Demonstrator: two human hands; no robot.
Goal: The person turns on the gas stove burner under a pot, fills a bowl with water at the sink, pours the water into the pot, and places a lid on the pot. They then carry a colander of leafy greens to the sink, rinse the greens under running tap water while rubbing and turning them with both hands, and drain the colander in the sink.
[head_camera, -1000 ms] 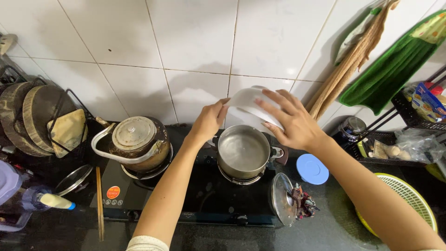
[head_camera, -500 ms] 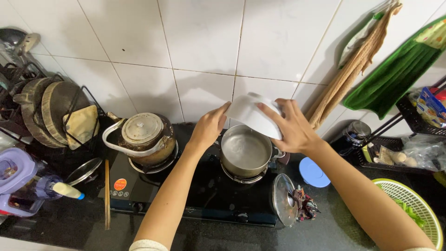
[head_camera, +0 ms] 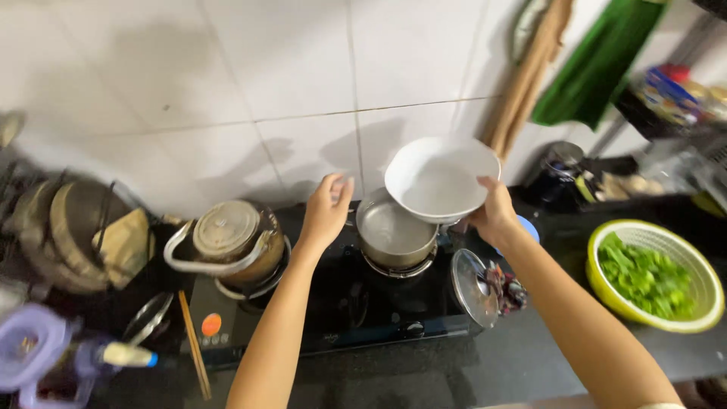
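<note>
right of centre, the right hand (head_camera: 494,213) grips the rim of a white bowl (head_camera: 441,179), tilted over the steel pot (head_camera: 394,236) on the stove (head_camera: 341,303). the left hand (head_camera: 326,212) hovers open, apparently touching nothing.

Your left hand (head_camera: 327,212) is now off the white bowl (head_camera: 441,179); a second ago it cupped the bowl's left side, and now it hangs with fingers spread beside the steel pot (head_camera: 394,233). Your right hand (head_camera: 494,213) alone grips the bowl by its right rim. The bowl, earlier tipped steeply over the pot, now faces inside up, higher and further right.
</note>
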